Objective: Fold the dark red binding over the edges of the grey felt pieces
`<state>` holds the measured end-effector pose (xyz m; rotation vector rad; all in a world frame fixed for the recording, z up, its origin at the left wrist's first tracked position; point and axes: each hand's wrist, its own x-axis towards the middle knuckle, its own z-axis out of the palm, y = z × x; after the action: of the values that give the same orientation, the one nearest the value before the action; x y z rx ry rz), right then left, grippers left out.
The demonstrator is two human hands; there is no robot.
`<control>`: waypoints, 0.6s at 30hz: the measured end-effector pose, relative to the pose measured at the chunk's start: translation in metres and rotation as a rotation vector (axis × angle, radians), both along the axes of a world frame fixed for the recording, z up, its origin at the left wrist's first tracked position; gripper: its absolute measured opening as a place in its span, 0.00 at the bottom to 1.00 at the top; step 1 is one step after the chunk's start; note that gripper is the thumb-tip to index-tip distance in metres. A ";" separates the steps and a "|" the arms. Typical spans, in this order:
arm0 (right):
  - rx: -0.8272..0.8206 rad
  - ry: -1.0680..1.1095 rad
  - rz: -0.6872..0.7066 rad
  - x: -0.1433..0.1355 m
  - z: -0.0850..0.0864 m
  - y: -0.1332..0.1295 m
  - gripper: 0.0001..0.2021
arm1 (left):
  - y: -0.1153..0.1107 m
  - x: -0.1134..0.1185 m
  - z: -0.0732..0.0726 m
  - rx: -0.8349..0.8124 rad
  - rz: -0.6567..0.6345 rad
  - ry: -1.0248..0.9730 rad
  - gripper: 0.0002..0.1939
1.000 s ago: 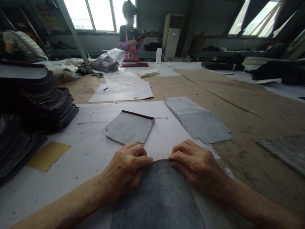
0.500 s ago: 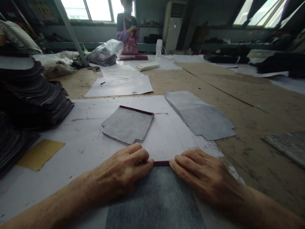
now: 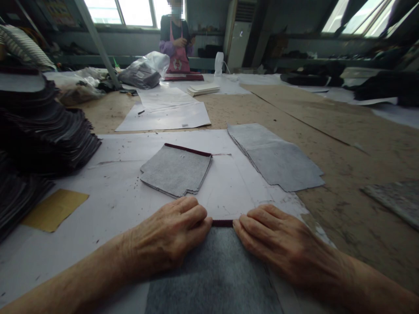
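A grey fabric piece point(image 3: 216, 270) lies in front of me, with a dark red folded strip point(image 3: 222, 223) along its far edge. My left hand point(image 3: 173, 231) pinches the left part of that edge, fingers curled. On the right part, my right hand point(image 3: 278, 240) presses with fingers together. A short stretch of the strip shows between the two thumbs. Beyond my left hand sits a small stack of grey pieces point(image 3: 178, 170) with a dark red top edge. Larger grey pieces point(image 3: 278, 159) lie to the right of it.
Tall stacks of dark pieces point(image 3: 65, 135) stand at the left, near a tan card point(image 3: 57, 209). White paper point(image 3: 114, 183) covers part of the brown table point(image 3: 327, 126). Across the table a person in a pink apron point(image 3: 178, 56) stands near plastic-wrapped goods point(image 3: 144, 72).
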<state>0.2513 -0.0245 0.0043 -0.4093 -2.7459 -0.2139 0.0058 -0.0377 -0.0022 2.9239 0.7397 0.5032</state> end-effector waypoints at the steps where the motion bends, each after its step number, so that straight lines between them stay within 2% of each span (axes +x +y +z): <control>1: -0.009 0.004 -0.003 0.000 -0.001 0.000 0.15 | 0.000 0.000 0.001 0.018 -0.004 0.019 0.14; 7: -0.016 0.030 -0.033 0.002 -0.005 -0.002 0.14 | -0.001 0.001 0.002 0.061 -0.018 0.051 0.15; 13: -0.006 0.014 -0.034 -0.003 -0.002 -0.007 0.15 | 0.000 0.000 0.000 0.077 -0.018 0.029 0.15; 18: 0.019 0.027 -0.163 -0.005 0.000 -0.022 0.15 | -0.001 0.002 0.002 0.072 -0.016 0.018 0.14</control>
<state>0.2462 -0.0462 0.0045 -0.6272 -2.6833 -0.2742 0.0078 -0.0383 -0.0007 3.0024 0.7151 0.5132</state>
